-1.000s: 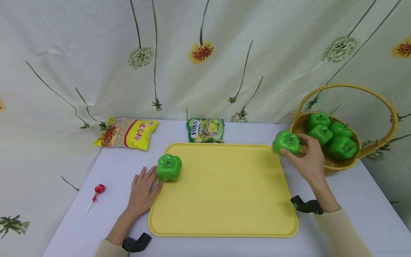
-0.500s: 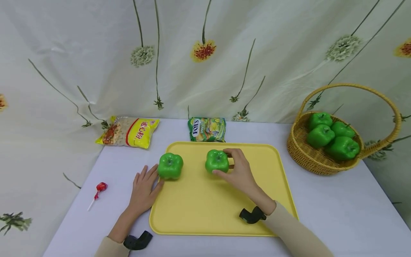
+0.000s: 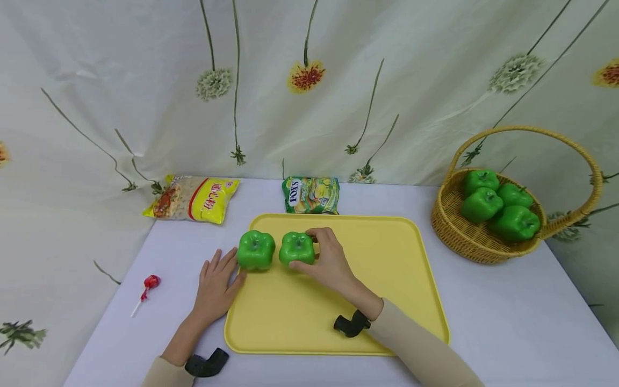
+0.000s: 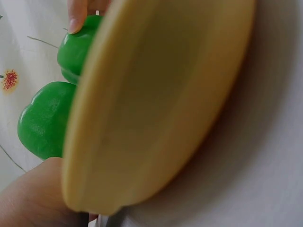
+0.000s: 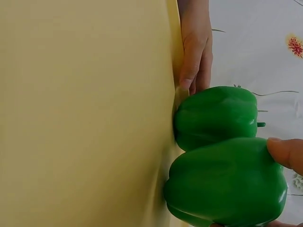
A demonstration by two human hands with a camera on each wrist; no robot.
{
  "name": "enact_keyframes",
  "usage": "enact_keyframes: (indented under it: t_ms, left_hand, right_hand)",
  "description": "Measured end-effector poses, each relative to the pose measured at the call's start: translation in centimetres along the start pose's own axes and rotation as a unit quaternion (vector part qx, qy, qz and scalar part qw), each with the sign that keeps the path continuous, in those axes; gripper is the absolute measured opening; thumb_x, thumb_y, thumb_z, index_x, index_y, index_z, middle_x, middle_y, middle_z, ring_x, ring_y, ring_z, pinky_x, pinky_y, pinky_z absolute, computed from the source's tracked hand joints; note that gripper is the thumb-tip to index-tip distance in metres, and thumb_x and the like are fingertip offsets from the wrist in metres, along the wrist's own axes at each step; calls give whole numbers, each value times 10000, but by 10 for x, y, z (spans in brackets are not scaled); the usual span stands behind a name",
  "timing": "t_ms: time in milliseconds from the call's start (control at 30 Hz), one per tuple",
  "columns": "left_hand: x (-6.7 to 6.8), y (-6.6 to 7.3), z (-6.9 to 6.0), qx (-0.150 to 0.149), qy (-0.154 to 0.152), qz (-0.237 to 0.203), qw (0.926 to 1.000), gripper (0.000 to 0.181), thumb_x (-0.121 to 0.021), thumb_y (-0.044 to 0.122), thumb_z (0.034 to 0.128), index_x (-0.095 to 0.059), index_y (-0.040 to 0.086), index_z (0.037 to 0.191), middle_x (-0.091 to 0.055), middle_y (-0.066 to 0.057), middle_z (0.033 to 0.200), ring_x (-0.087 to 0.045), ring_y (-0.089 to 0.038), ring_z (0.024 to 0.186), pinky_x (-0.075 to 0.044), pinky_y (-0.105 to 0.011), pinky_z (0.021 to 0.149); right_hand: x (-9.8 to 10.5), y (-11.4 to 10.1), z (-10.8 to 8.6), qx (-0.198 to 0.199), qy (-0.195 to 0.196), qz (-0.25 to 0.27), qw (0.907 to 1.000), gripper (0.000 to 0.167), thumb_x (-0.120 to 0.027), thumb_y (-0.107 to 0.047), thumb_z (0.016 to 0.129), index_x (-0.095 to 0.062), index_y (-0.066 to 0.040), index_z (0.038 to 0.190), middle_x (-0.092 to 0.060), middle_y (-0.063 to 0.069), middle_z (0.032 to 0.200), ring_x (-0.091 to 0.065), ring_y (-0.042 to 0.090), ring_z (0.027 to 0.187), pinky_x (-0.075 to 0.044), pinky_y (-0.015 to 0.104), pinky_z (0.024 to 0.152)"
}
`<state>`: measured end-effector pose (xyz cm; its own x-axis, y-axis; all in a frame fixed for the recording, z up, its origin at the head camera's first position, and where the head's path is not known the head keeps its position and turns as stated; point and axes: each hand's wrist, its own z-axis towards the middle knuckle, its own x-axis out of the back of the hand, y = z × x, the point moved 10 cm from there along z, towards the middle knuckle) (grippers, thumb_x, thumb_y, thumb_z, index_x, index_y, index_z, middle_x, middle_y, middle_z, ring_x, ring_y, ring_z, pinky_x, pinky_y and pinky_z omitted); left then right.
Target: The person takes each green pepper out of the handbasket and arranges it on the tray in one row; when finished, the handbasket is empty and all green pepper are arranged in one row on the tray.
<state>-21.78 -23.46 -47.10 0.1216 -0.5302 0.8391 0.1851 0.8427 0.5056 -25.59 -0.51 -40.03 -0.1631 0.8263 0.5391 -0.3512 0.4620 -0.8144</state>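
Right grip [image 3: 331, 264] holds green pepper [image 3: 295, 249] between thumb [image 3: 301, 266] and fingers [image 3: 319, 233].

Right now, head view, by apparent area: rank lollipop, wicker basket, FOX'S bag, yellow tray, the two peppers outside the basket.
1. Yellow tray
2. Wicker basket
3. FOX'S bag
4. Left pepper and held pepper: too alike to rank; right hand hides part of the latter
5. Lollipop
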Motion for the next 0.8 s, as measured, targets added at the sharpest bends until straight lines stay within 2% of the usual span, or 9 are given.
enact_keyframes:
  t_ms: [233,700,800]
  left_hand:
    - [-1,-2,-1,-31,49,13,10000,521,-516,255,992,-436,33,1455,-379,-190,1536,-158,-499,1453,-68,-702,1122]
    - [0,-1,1,-85,74,30,9999,509,-523,244,992,-447,29,1446,-385,-196,1531,-177,-513,1442,-84,-717,1108]
    - [0,-1,1,-85,97,35,9999,506,-536,227,983,-455,20,1438,-389,-204,1525,-182,-517,1438,-88,-718,1106]
  right_hand:
    - [-7,5,1,-147,-93,8,9998,686,-839,-281,770,-499,4,1293,-495,150,1223,-549,265,1111,-576,378,821]
    - [-17,2,2,-38,-204,199,9996,711,-843,-298,767,-483,-11,1309,-476,149,1241,-544,264,1127,-574,270,796]
    - [-14,2,0,-5,-223,138,9997,752,-845,-310,762,-470,-15,1344,-469,158,1279,-528,293,1158,-572,310,825]
